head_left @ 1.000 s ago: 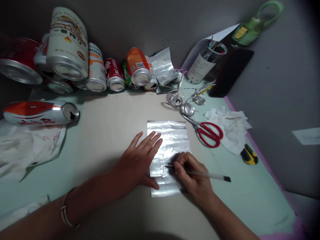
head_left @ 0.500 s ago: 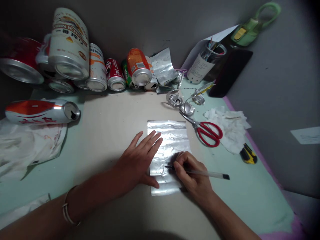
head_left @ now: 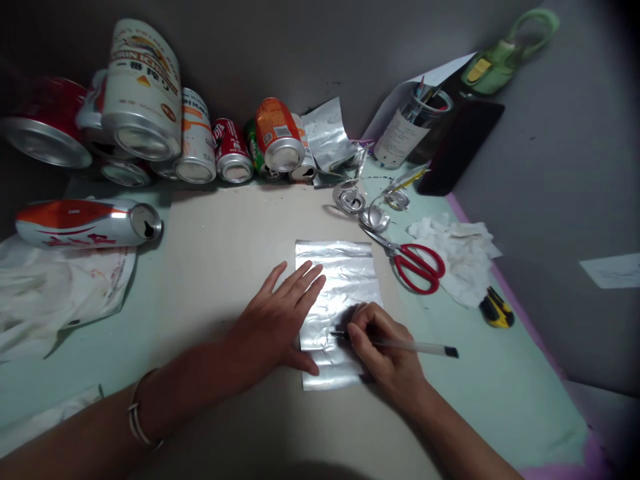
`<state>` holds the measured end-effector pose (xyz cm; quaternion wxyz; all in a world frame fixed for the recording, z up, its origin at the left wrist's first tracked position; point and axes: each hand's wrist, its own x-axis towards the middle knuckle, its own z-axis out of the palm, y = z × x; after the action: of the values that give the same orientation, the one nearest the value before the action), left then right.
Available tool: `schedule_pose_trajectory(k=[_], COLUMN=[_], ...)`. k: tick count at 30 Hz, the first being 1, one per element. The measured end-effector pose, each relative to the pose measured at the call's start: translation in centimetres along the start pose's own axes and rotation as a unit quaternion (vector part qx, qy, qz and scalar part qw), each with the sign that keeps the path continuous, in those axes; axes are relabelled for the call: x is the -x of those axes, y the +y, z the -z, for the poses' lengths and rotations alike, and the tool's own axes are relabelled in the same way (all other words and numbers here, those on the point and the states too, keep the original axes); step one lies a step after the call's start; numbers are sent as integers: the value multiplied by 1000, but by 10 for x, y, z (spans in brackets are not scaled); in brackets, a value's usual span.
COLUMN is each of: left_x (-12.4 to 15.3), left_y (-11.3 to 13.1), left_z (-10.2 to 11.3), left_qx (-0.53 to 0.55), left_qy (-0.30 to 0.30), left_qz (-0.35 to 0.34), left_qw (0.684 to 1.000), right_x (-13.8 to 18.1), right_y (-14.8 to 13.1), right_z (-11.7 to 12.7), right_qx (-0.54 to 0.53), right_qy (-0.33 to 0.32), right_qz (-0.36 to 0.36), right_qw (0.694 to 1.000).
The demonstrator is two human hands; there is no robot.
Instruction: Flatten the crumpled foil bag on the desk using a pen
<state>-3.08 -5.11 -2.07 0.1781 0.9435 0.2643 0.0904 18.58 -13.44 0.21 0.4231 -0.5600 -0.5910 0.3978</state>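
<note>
Flattened silver aluminium sheet [head_left: 345, 280] lies lengthwise away from us; our left hand [head_left: 280, 320] presses it flat, our right hand [head_left: 385, 353] pinches a clear pen [head_left: 415, 347], tip on it.

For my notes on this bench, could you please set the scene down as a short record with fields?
left hand: left hand lies flat, fingers spread, pressing the metal sheet
right hand: right hand grips a pen, tip on the sheet
surface: sheet lies on a beige board over the green mat
right of sheet: red scissors, white tissue, yellow cutter
far edge: cans on their sides, a pen cup
left side: long can beside a white bag
</note>
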Motion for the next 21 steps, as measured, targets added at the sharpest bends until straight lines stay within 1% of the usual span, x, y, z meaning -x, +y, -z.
schedule_pose_trajectory(k=[2, 6, 13, 21], left_x=[0, 0, -1, -1], left_y=[0, -1, -1, 0], left_z=[-1, 1, 3, 2], left_qx=[-2, 2, 15, 7], left_qy=[5, -10, -16, -13], left_qz=[4, -6, -1, 0], left_qw=[1000, 1000, 1000, 1000], right_x=[0, 1, 1, 0], right_y=[0, 0, 0, -1], right_z=[0, 1, 0, 1], right_qx=[-2, -6, 3, -2], right_qy=[-3, -5, 6, -15], right_qz=[-3, -2, 0, -8], right_qw=[1000, 1000, 1000, 1000])
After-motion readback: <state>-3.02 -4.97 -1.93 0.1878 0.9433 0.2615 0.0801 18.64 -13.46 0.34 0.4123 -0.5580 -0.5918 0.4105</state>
